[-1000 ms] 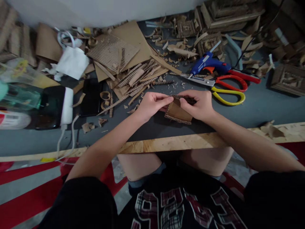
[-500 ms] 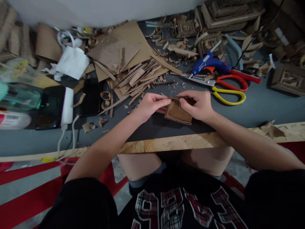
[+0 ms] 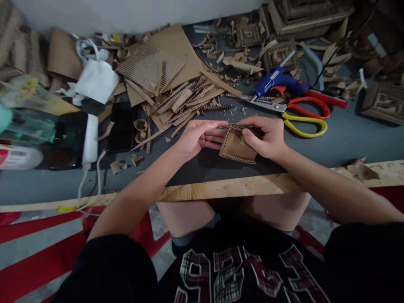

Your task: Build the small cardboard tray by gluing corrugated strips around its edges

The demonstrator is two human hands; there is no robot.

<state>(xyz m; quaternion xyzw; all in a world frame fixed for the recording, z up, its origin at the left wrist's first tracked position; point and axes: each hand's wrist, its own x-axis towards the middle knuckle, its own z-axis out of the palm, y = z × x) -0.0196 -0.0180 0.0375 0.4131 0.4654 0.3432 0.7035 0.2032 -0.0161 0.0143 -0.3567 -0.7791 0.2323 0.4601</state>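
Grey surface [image 3: 350, 141] littered with cardboard strips [image 3: 186, 101]. Head view: corrugated-edged cardboard panel [image 3: 236, 144] held near the surface's front, pinched by right hand [image 3: 267, 135]; left hand [image 3: 196, 136] loosely spread, fingers extended at its left edge. Edging seen on three sides; right side covered, remaining work cannot be told.

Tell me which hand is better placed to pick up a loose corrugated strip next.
Probably the left hand: it is nearer the loose corrugated strips, and its fingers look extended beside the cardboard piece, not clamped on it. The right hand holds that piece, thumb on top.
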